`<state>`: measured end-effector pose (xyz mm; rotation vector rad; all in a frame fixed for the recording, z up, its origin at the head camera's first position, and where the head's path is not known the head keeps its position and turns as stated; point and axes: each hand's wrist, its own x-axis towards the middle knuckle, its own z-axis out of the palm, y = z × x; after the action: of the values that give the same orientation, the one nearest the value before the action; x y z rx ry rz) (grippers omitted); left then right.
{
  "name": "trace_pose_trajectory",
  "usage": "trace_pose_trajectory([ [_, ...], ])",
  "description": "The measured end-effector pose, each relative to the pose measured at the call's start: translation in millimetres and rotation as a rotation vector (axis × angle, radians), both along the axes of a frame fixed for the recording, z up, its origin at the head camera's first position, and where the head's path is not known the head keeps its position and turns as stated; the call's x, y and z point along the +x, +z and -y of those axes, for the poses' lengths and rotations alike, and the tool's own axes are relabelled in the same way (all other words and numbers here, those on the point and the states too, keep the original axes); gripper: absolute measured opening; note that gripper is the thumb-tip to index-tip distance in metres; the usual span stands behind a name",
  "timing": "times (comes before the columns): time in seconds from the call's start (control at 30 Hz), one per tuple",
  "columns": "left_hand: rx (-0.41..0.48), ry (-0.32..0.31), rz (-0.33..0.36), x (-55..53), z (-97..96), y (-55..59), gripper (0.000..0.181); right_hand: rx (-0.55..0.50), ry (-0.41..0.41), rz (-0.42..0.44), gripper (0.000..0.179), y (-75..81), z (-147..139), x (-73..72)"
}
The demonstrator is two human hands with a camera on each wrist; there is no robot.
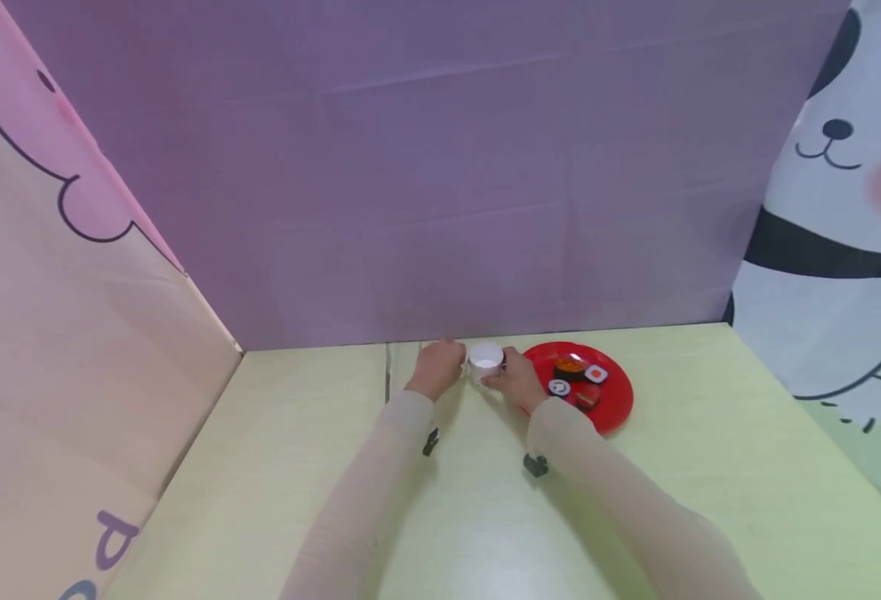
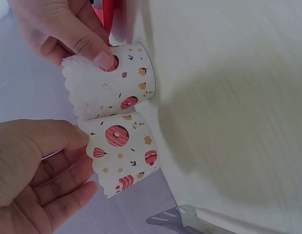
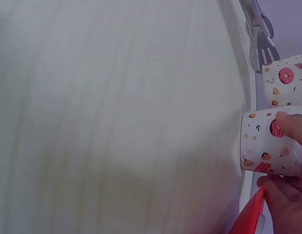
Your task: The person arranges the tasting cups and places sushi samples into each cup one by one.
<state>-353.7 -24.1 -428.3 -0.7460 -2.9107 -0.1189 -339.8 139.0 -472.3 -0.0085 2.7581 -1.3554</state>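
Two white paper baking cups with scalloped rims and a donut print stand side by side at the table's far side. My right hand point(image 1: 518, 379) grips one cup point(image 2: 126, 80), thumb on its outer wall and fingers round the other side. At the second cup point(image 2: 124, 153), my left hand point(image 2: 39, 170) pinches the scalloped rim between thumb and fingers. Both cups' walls meet in the left wrist view. From the head, one white cup point(image 1: 486, 358) shows between the hands; the other is largely hidden by the left hand.
Right beside my right hand lies a red plate point(image 1: 622, 404) bearing several toy-like sushi pieces point(image 1: 570, 367). Metal utensils, one a fork point(image 3: 264, 52), lie along the back beyond the cups. A purple backdrop point(image 1: 440, 208) rises behind the table point(image 1: 673, 500).
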Motion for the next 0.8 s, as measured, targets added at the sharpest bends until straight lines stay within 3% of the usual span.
trace_pose_trajectory([
  [0.33,0.041,0.001,0.056,4.3,-0.5,-0.5,0.008,0.010,0.000,-0.040,0.056,2.8,6.8,4.2],
  [0.53,0.079,-0.020,0.051,7.4,-0.7,-3.5,0.008,0.008,-0.007,-0.064,0.058,2.2,8.8,4.9],
  [0.8,0.038,-0.001,0.061,7.8,0.2,-7.6,0.007,0.000,-0.027,-0.061,0.059,2.4,12.3,8.0],
])
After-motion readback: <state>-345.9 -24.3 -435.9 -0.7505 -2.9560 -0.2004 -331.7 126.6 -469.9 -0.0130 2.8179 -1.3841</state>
